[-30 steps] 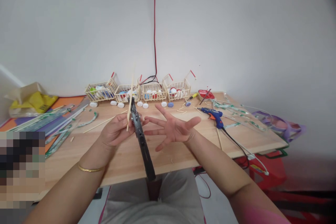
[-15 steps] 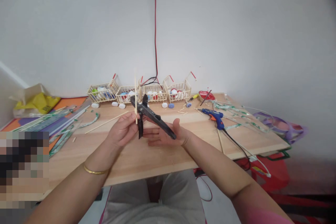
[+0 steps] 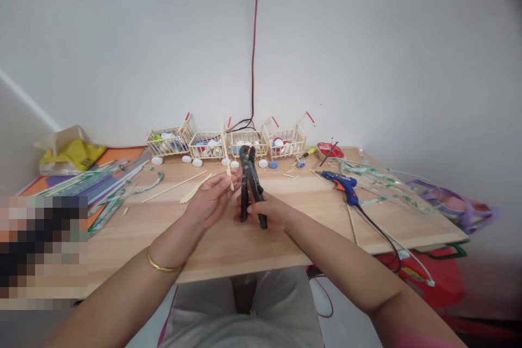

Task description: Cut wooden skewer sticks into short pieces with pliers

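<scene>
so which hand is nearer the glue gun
Right. The right hand, holding a black tool, is left of the glue gun; the left hand, holding thin wood, is farther left.

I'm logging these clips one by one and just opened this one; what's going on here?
A person works at a wooden table. The left hand pinches at least one thin pale stick, held upward. The right hand grips a black plier-like tool, its head up beside the stick. Beyond stand four small wheeled carts; a blue glue gun lies to the right.
</scene>
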Tool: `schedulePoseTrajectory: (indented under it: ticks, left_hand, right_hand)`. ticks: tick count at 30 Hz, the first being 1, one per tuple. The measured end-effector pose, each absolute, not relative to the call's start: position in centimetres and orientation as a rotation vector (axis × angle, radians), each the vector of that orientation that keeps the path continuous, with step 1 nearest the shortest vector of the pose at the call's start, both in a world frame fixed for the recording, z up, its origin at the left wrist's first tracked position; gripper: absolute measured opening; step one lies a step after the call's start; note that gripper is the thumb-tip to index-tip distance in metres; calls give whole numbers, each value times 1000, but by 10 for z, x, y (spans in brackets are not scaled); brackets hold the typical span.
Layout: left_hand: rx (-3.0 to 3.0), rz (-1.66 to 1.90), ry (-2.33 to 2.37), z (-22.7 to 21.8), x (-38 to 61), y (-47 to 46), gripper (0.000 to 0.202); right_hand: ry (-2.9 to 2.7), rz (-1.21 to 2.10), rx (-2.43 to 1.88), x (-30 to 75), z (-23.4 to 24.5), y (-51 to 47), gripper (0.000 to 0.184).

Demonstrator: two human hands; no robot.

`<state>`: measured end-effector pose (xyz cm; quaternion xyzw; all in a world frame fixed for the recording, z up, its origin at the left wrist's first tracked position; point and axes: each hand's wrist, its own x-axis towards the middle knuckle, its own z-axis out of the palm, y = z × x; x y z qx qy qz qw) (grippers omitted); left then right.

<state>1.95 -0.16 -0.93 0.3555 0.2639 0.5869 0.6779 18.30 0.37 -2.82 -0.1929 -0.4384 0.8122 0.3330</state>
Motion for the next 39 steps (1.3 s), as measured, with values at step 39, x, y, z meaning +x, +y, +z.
schedulePoseTrajectory:
  ticks: [39]
  left_hand:
    - [1116,1250,993,-31,31,-8,20]
  right_hand:
    - [-1765,1014,-1000,180,-38,8,32]
